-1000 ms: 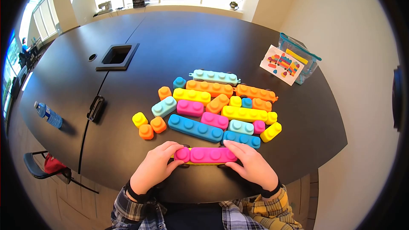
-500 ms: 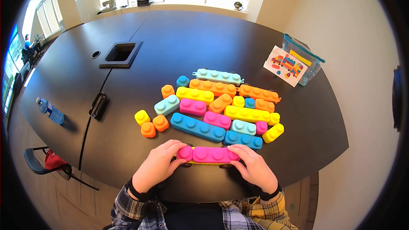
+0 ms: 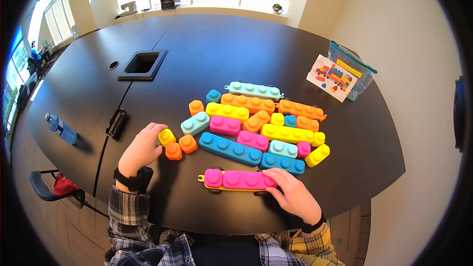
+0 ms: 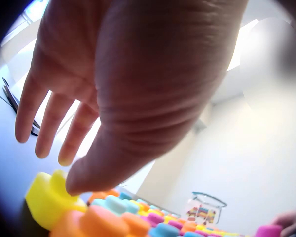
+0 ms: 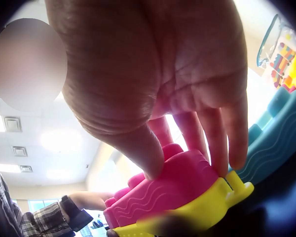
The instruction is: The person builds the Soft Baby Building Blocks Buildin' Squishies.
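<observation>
My left hand (image 3: 142,150) is at the small yellow block (image 3: 166,137) on the left, its fingers extended. In the left wrist view the thumb overlaps the edge of that yellow block (image 4: 52,200), with the fingertips above its far side. Two small orange blocks (image 3: 187,143) sit right beside it. My right hand (image 3: 294,194) grips the right end of a long pink block (image 3: 246,180), thumb on the near side and fingers on the far side. This block and a small pink block (image 3: 213,178) sit on a yellow wheeled base (image 5: 202,205) with a hook at its left end.
Several blue, yellow, pink and orange blocks lie beyond the pink ones, the long blue block (image 3: 230,149) nearest. Light blue (image 3: 253,90) and orange wheeled bases stand farther back. A picture card (image 3: 331,77) leans on a clear bag (image 3: 363,83). A water bottle (image 3: 61,128) stands far left.
My left hand has let go of the small pink block's end and moved left and forward to the small yellow block. My right hand keeps its grip on the long pink block.
</observation>
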A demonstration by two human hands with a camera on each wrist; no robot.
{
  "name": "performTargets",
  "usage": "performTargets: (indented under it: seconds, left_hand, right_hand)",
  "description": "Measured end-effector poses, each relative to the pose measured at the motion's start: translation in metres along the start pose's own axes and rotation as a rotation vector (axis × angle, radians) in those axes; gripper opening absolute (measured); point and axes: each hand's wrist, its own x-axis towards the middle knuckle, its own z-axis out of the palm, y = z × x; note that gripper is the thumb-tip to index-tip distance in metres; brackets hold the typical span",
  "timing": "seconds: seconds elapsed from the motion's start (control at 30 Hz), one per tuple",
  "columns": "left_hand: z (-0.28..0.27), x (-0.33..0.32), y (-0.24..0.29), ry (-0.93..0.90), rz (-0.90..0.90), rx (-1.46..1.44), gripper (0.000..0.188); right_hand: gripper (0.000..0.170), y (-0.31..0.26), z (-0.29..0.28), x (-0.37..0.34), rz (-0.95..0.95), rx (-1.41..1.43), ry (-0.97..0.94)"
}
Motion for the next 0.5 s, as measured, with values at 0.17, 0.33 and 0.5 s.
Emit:
performTargets:
  seconds: [0.17, 0.33, 0.5]
  left_hand:
    - [0.009, 0.012, -0.017, -0.202, -0.055, 0.004, 0.051]
    - [-0.003, 0.012, -0.001, -0.065, -0.066, 0.060, 0.049]
    - [-0.006, 0.006, 0.083, -0.076, 0.159, -0.280, 0.052]
  right_hand:
    - [0.043, -0.003, 0.000, 0.000, -0.003, 0.010, 0.005]
    - [0.044, -0.003, 0.000, 0.001, 0.006, 0.014, -0.012]
    - [0.044, -0.003, 0.003, 0.002, 0.002, 0.008, -0.020]
